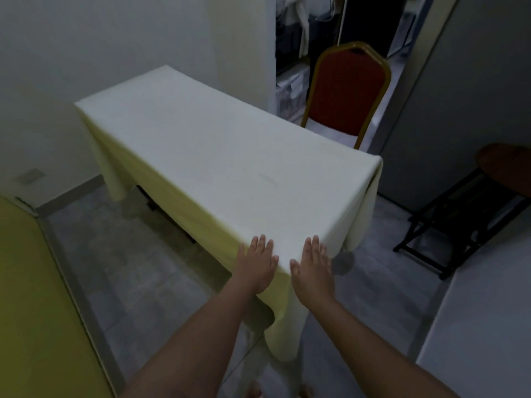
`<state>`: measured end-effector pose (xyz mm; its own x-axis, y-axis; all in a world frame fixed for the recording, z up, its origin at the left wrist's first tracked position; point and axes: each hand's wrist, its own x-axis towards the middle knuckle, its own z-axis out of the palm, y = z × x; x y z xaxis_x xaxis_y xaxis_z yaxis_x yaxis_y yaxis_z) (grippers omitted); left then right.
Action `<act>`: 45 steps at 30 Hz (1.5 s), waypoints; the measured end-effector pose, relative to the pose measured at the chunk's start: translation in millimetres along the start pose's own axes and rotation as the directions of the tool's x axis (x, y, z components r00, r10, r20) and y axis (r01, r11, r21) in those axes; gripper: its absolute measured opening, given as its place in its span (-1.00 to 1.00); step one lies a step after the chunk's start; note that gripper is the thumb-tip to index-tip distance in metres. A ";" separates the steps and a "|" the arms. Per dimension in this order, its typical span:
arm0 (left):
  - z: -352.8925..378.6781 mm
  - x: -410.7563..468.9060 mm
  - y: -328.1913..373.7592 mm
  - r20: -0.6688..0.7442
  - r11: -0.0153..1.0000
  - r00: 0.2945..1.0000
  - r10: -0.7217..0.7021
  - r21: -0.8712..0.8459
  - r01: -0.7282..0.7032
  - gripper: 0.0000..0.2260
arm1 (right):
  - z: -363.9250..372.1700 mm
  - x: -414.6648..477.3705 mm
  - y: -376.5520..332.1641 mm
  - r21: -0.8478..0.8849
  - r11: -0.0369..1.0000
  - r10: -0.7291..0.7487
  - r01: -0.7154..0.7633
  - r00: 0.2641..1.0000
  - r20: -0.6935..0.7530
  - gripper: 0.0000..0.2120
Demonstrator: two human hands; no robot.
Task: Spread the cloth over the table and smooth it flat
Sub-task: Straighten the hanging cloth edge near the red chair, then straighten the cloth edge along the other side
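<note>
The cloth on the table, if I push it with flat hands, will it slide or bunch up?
The cloth looks floppy: it hangs in soft folds at the corners. It lies smooth, so it probably slides easily. Both hands, left hand and right hand, press flat without gripping.

This looks like a back room or storage corner of a banquet or function venue rather than a home. A red padded chair [346, 93] with a gold metal frame, the stackable banquet sort, stands at the far side of a long desk [161, 209] draped in a pale cloth [218, 156]. Behind the chair an open doorway shows shelves [291, 81] crowded with boxes and bundled fabric. A dark folding rack [457, 222] stands on the right, on a grey tiled floor [138, 262] between plain white walls.
</note>
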<state>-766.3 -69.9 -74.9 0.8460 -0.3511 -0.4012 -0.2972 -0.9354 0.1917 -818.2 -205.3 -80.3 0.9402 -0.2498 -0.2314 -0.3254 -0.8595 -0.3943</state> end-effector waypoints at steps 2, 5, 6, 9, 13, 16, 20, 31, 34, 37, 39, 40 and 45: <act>-1.4 -7.0 -1.9 -0.009 1.000 1.000 -0.021 -0.007 0.021 -0.51 | -2.8 0.3 2.2 -0.066 0.997 -0.034 0.036 0.999 0.034 -0.39; -2.4 -13.9 -10.0 -0.035 0.999 0.999 -0.040 -0.027 0.039 -0.51 | -3.6 3.5 1.7 -0.147 0.986 -0.068 0.077 0.996 0.065 -0.40; -2.0 -15.5 -12.8 -0.043 0.999 0.998 -0.039 -0.033 0.037 -0.51 | -3.5 3.9 0.5 -0.168 0.982 -0.079 0.090 0.995 0.069 -0.40; -2.3 -16.1 -22.0 -0.061 0.999 0.998 -0.027 -0.029 0.025 -0.52 | -0.8 5.5 -5.0 -0.223 0.965 -0.124 0.137 0.990 0.074 -0.41; -10.1 -9.9 -46.2 -0.096 0.997 0.993 -0.071 -0.047 0.066 -0.52 | 2.1 14.9 -25.6 -0.285 0.930 -0.209 0.231 0.972 0.104 -0.41; -25.1 -5.5 -75.7 -0.113 0.991 0.986 -0.123 -0.056 0.117 -0.52 | 5.1 32.2 -57.0 -0.297 0.904 -0.280 0.307 0.951 0.132 -0.42; -50.2 2.6 -128.6 -0.116 0.984 0.978 -0.173 -0.074 0.165 -0.51 | 17.9 60.8 -117.0 -0.299 0.878 -0.337 0.373 0.926 0.168 -0.44; -116.7 13.6 -326.6 -0.056 0.944 0.944 -0.325 -0.086 0.320 -0.49 | 86.6 134.9 -316.3 -0.258 0.845 -0.414 0.469 0.878 0.242 -0.45; -117.8 9.3 -372.7 -0.033 0.927 0.931 -0.364 -0.109 0.358 -0.49 | 107.0 150.6 -361.9 -0.246 0.837 -0.428 0.488 0.865 0.260 -0.44; -119.0 6.5 -421.4 -0.015 0.898 0.907 -0.421 -0.144 0.415 -0.49 | 125.9 165.0 -407.8 -0.241 0.827 -0.435 0.507 0.850 0.297 -0.46; -123.2 7.7 -451.6 -0.012 0.880 0.891 -0.454 -0.163 0.446 -0.49 | 138.9 176.2 -435.6 -0.243 0.810 -0.453 0.534 0.832 0.319 -0.47; -126.3 9.1 -465.6 -0.010 0.872 0.885 -0.466 -0.176 0.457 -0.49 | 145.0 182.2 -448.9 -0.238 0.802 -0.461 0.547 0.822 0.334 -0.47; -149.2 32.7 -536.6 -0.031 0.844 0.858 -0.513 -0.202 0.497 -0.50 | 172.2 224.0 -514.0 -0.215 0.794 -0.463 0.568 0.796 0.390 -0.47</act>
<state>-513.1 426.9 -57.3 0.8921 0.1802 -0.4144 0.2594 -0.9551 0.1431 -457.6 257.3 -82.6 0.8598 0.3734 -0.3484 0.2971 -0.9206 -0.2535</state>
